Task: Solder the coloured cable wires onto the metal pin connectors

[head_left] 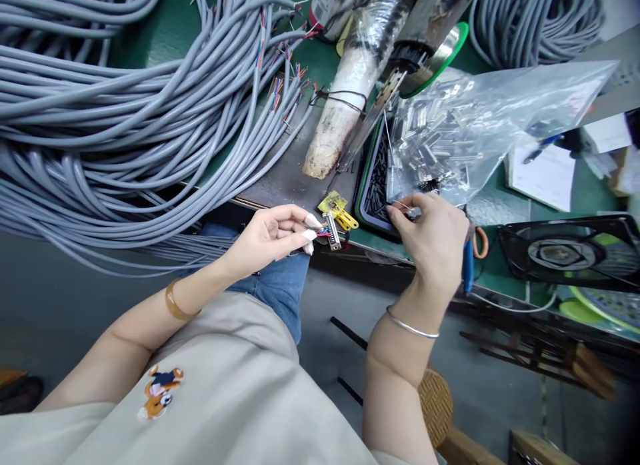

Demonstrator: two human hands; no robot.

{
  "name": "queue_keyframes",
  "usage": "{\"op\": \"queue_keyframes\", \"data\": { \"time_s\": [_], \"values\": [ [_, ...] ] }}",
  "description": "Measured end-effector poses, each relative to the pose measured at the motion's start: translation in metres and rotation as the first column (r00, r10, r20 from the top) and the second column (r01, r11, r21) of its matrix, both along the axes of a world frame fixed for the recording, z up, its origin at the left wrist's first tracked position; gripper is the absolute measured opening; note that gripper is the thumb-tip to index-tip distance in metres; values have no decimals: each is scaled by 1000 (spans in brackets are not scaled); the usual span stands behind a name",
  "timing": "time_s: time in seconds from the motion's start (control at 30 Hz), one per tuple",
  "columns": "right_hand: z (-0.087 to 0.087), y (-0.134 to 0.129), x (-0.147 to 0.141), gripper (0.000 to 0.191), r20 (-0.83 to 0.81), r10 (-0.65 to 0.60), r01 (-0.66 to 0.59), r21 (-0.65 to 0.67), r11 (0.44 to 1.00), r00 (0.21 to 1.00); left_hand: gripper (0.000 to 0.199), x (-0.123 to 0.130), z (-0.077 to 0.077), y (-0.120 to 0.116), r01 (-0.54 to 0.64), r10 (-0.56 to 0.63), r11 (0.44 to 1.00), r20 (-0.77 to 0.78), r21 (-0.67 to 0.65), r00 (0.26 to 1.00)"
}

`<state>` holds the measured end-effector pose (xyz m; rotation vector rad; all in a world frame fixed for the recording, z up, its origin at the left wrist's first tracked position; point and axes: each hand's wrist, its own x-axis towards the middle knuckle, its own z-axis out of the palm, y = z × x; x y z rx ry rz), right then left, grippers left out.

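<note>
While the left hand [280,235] pinches a small silver connector with coloured wires [332,232] at the near edge of the green table [491,200], the right hand [433,232] curls its fingers over the near-right corner of the black-rimmed tray of small dark parts [361,185]; whether it grips anything, I cannot tell. Thick grey cables [165,118] crowd the table's left side and overhang its near edge. Some bare surface shows on the dark flat plate [295,185], left of the tray. Writing on the red-and-white container [323,5] is too small to read.
</note>
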<state>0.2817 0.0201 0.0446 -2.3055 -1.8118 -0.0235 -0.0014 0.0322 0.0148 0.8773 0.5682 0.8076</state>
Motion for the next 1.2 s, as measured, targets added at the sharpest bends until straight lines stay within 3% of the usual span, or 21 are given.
{"op": "queue_keyframes", "data": {
  "time_s": [0.17, 0.27, 0.37, 0.47, 0.57, 0.7, 0.93, 1.2],
  "values": [
    [-2, -3, 3, 15, -1, -10, 10, 28, 1000, 1000, 19, 1, 1, 0, -14, 12, 998, -33, -56, 999],
    [2, -9, -4, 16, -83, -68, 79, 141, 987, 994, 19, 2, 2, 0, -29, 24, 998, -78, -61, 997],
    [13, -23, -25, 21, -246, -77, 169, 380, 909, 966, 17, 4, 5, -1, -56, 47, 997, -140, -57, 989],
    [22, -39, -58, 16, -451, 44, 218, 512, 831, 892, 15, 7, 9, -1, -68, 59, 997, -172, -47, 983],
    [22, -49, -86, 11, -566, 208, 100, 465, 880, 798, 13, 9, 14, -2, -60, 53, 998, -186, -32, 981],
    [15, -50, -100, 11, -657, 270, 18, 397, 918, 704, 12, 9, 18, -2, -42, 36, 999, -199, -25, 979],
    [13, -46, -97, 12, -691, 296, -53, 350, 935, 660, 12, 8, 19, -2, -28, 27, 1000, -223, 0, 974],
    [14, -47, -95, 13, -672, 260, -58, 307, 950, 693, 13, 8, 17, -2, -16, 22, 999, -232, 27, 973]
  ]
}}
